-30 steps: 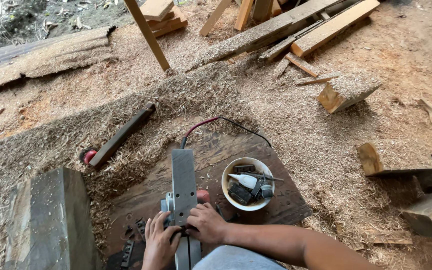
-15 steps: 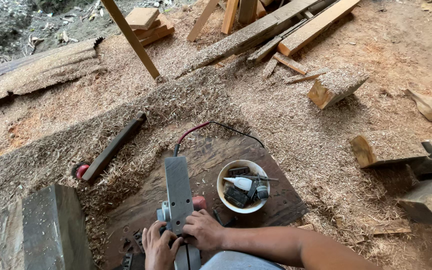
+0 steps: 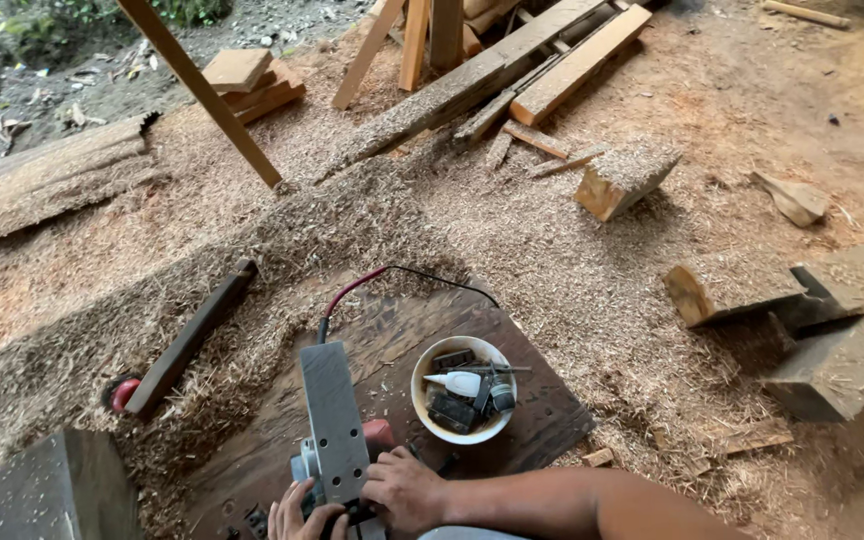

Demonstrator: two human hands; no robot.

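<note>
Head view: both hands, left and right, grip the planer on the board; bowl just right, plank left, sawdust around.

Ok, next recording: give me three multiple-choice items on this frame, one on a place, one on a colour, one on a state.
1. Where is the white bowl relative to the grey power planer?
A. On the person's right of it
B. On the person's left of it
C. On top of it

2. What colour is the cord where it leaves the planer?
A. Yellow
B. Red
C. Green

3. How are the hands placed?
A. Both raised in the air
B. One inside the bowl
C. Both on the near end of the planer

Answers: 1 A, the bowl sits on the dark board to the planer's right. 2 B, the cord is red near the tool. 3 C, the left hand and right hand rest on the planer's near end.
</note>
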